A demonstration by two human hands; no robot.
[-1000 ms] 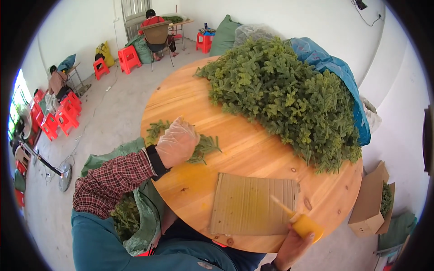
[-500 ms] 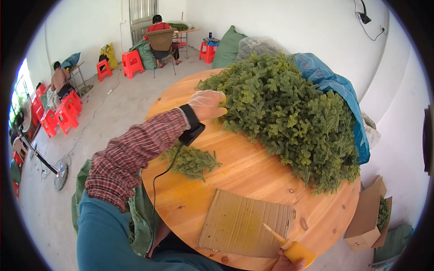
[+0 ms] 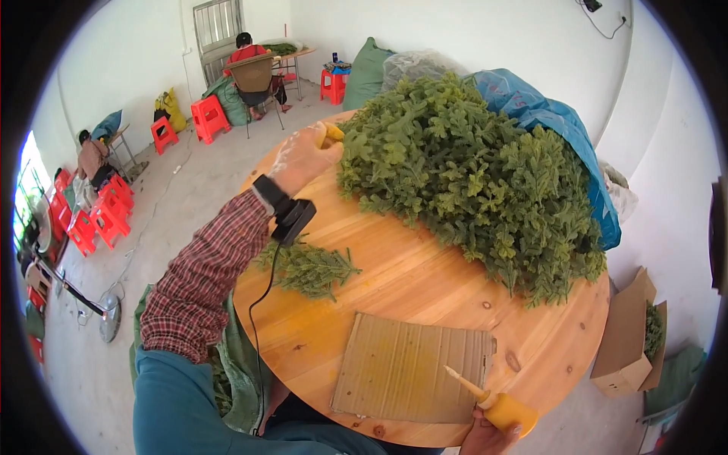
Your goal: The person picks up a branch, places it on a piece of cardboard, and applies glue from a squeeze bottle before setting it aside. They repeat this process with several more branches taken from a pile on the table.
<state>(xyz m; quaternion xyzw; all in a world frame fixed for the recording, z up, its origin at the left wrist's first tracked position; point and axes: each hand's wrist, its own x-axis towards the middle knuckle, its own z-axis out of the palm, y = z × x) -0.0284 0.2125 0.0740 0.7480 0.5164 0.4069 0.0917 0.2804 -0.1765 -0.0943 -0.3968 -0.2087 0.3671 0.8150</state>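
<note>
My left hand (image 3: 303, 159), with yellow covers on its fingertips, is at the left edge of a big pile of green fir-like sprigs (image 3: 455, 174). Its fingers are curled together there; whatever they pinch is hidden. A yellow squeeze bottle (image 3: 512, 413) with a long pointed nozzle is in my right hand (image 3: 485, 438), tilted over the near right corner of a cardboard sheet (image 3: 409, 364). A few loose sprigs (image 3: 311, 269) lie on the round wooden table (image 3: 409, 277), below my left forearm.
A blue plastic bag (image 3: 580, 152) lies behind the pile. An open carton (image 3: 626, 341) with greenery stands right of the table. A black cable (image 3: 256, 318) hangs from my left wrist device. Two people sit working farther off, near red stools (image 3: 209, 119).
My left hand has moved left along the pile's edge, its fingers now curled. The view has shifted slightly. My right hand keeps hold of the bottle.
</note>
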